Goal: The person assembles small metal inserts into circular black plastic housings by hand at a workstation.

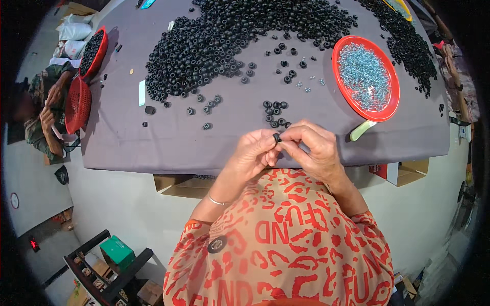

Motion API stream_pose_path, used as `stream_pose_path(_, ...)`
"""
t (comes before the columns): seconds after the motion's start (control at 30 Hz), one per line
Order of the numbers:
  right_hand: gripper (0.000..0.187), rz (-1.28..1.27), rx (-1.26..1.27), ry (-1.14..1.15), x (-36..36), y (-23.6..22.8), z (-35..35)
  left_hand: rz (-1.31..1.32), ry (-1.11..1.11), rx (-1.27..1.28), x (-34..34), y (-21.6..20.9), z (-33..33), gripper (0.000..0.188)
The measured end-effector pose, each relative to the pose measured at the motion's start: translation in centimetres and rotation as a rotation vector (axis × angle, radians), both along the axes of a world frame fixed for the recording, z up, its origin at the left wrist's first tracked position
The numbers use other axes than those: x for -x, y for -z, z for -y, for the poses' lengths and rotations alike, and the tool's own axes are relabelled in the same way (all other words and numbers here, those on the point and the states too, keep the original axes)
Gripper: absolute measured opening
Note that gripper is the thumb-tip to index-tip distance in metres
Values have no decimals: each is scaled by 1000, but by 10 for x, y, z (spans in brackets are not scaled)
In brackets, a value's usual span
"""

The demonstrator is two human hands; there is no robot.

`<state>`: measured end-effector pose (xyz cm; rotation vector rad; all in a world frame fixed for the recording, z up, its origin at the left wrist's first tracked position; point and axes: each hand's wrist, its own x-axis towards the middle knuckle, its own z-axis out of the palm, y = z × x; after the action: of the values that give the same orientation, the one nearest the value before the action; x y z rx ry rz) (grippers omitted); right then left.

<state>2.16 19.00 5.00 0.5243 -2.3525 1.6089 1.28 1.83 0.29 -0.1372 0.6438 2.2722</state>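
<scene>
At the near table edge, my left hand (256, 149) pinches a small round black part (276, 137) between thumb and fingertips. From the other side my right hand (315, 149) meets it, thumb and forefinger closed at the part; whatever sits between them is too small to make out. Just beyond my fingers lies a little cluster of black ring-like parts (276, 105). A large heap of the same parts (204, 61) spreads across the far middle. On the right, a red plate (390, 108) holds many small silvery metal pieces (363, 76), and a few of these lie loose beside it.
Small black pieces (416, 56) are piled at the far right. A light green handle (362, 130) touches the plate's near rim. At the left edge stand red baskets (78, 104), with another person's hands (51, 109) beside them. Cardboard boxes (191, 187) sit under the table.
</scene>
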Motion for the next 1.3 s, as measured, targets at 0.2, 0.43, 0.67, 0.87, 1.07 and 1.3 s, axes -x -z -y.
stream_pose_path(0.2, 16, 47, 29, -78, -2, 1, 2, -92, 17, 119, -2, -3, 9, 21)
stream_pose_path(0.43, 16, 47, 5, -196, 0, 2, -1, -88, 100, 115, -2, 0, 17, 20)
stream_pose_path(0.67, 17, 4, -68, -147, -2, 0, 1, -45, -26, 172, -9, -2, 9, 20)
stream_pose_path(0.87, 19, 282, 46, -263, -1, -7, -1, -103, 71, 156, -7, 0, 19, 19)
stream_pose_path(1.07, 26, 383, 19, -542, 5, -3, -10, 15, 198, 141, -20, -7, 20, 18)
stream_pose_path(1.3, 21, 488, 11, -565, 0, 2, -7, 169, 193, 150, -40, -1, 19, 17)
